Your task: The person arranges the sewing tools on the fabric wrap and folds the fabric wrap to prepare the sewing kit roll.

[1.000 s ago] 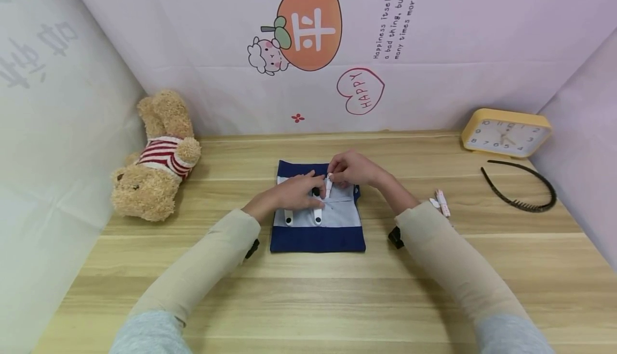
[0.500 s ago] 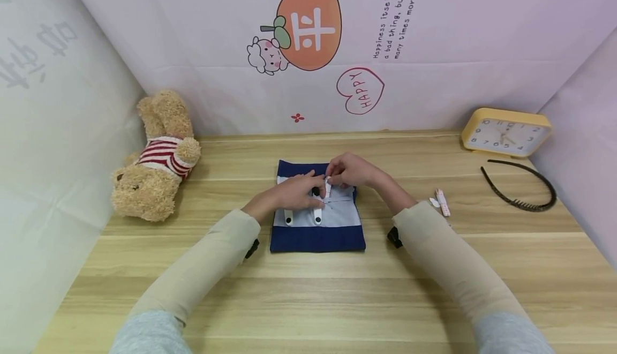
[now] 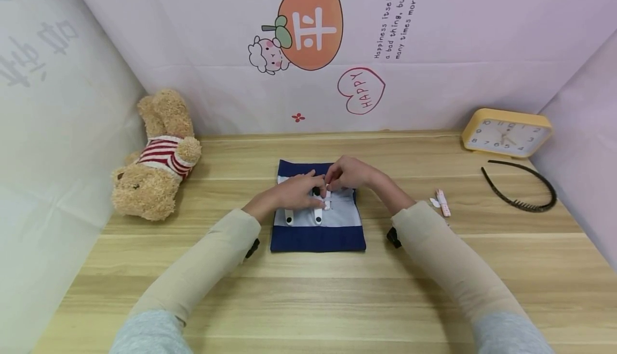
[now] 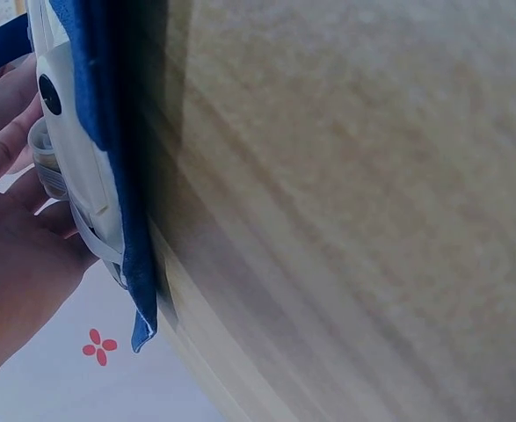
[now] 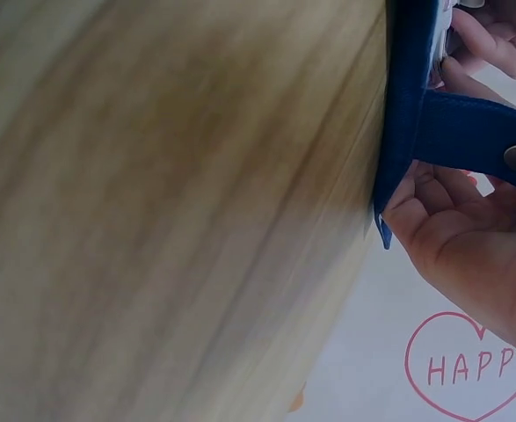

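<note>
A navy and light-grey fabric case [image 3: 318, 239] lies unfolded on the table. My left hand [image 3: 296, 193] rests over its grey middle, fingers extended, thumb beside a thin strap. Two white pieces with black round dots, one on the left [image 3: 289, 218] and another in the middle [image 3: 318, 217], show on the case. My right hand [image 3: 354, 173] pinches the far end of a slim white piece [image 3: 328, 205] whose near end pokes out past the strap. In the left wrist view, a small clear cylinder [image 4: 48, 163] sits by my left fingers. A navy snap tab [image 5: 473, 141] crosses before my right hand.
Right of the case lies a small pink-and-white bundle [image 3: 443, 203], then a black headband [image 3: 549, 188]. A yellow clock [image 3: 506, 133] stands at the back right. At the left lies a teddy bear [image 3: 154, 166]. White walls rise behind and at both sides.
My right hand has moved slightly toward me, sliding the slim white piece down so its near end now shows past the strap. My left hand has stayed in place.
</note>
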A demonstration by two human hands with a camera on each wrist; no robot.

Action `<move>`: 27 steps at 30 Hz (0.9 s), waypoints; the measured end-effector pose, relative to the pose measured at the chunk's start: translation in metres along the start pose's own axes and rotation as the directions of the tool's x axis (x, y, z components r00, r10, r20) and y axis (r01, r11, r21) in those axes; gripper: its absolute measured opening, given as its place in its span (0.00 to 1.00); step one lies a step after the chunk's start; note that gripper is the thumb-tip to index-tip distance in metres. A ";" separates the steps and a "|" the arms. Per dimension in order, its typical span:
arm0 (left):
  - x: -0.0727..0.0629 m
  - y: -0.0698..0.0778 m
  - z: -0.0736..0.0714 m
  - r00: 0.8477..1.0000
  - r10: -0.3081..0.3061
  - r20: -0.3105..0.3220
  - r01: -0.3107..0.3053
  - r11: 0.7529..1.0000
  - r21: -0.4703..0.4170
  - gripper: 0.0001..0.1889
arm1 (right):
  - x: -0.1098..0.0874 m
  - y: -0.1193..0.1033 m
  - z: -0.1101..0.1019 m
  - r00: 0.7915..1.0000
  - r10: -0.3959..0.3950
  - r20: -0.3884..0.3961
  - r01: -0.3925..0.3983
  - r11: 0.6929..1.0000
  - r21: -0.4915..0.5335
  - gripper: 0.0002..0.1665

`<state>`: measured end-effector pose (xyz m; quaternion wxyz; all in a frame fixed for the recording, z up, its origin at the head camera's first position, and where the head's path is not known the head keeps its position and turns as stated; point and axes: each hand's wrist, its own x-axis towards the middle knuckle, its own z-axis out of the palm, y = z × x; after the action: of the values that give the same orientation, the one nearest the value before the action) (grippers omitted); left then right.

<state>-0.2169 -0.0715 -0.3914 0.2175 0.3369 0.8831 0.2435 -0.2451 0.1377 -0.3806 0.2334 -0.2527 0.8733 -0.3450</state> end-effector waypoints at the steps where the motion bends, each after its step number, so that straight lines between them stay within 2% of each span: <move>1: 0.000 0.000 0.000 1.000 -0.003 0.001 0.003 1.000 0.000 0.09 | 0.000 0.000 0.000 1.000 -0.002 0.006 0.002 1.000 -0.003 0.08; 14: -0.001 0.002 -0.001 1.000 -0.002 0.008 0.002 1.000 -0.001 0.09 | -0.001 -0.003 -0.001 0.996 -0.048 0.069 0.049 0.999 -0.011 0.08; 21: -0.001 0.001 0.000 1.000 0.009 0.002 -0.009 1.000 -0.011 0.08 | -0.002 -0.002 -0.002 0.997 -0.042 0.070 0.043 0.999 -0.012 0.10; 27: -0.002 0.000 -0.001 0.999 0.036 -0.002 -0.036 0.999 0.000 0.08 | -0.009 0.004 -0.003 0.991 -0.117 0.058 0.117 0.993 -0.007 0.13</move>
<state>-0.2160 -0.0732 -0.3903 0.2121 0.3527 0.8771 0.2477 -0.2410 0.1477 -0.3794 0.2363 -0.3145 0.8518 -0.3461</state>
